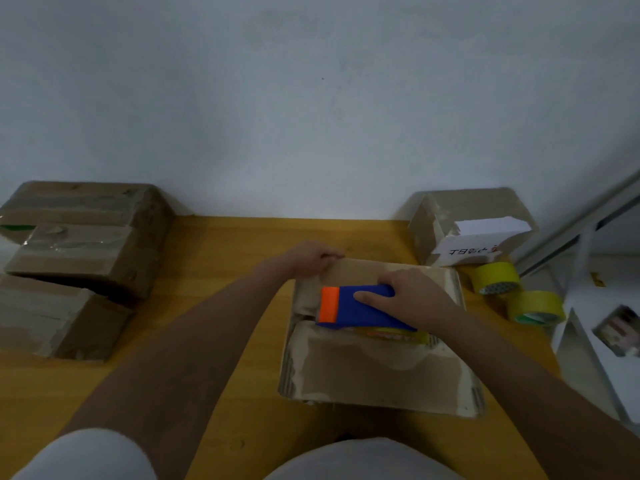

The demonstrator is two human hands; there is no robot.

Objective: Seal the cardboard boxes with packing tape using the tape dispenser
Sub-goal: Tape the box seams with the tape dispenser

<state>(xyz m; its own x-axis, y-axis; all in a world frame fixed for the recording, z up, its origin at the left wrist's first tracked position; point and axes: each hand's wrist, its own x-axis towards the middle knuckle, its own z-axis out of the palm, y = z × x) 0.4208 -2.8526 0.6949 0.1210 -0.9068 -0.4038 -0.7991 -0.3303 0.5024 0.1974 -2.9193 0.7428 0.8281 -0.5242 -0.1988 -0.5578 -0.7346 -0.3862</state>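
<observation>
Box [377, 362] being sealed sits on the yellow desk [221, 341] directly in front of the person, top flaps closed, old tape patches across the cardboard. Right hand [412, 296] wraps the blue body of the tape dispenser [360, 308], thumb laid flat on its top face, fingers curled over the far side; grip is firm around the tool, not spread. Dispenser lies low on the box top with its orange end [329, 304] pointing left, near the left part of the lid; yellowish roll visible under the blue housing. Likely held flat so the tape presses onto the flaps along the seam. Left hand [317, 256] hooks curled fingers over the far left edge of the box, probably to stop it sliding under the dispenser's pull. Judgement: a strip is being laid or started; cannot tell whether tape has stuck yet. Stack of taped boxes [83, 244] on the left of the desk, probably done ones. Another box with a white label [471, 223] at the far right; two spare yellow tape rolls [497, 277] just beside it, touching each other.
</observation>
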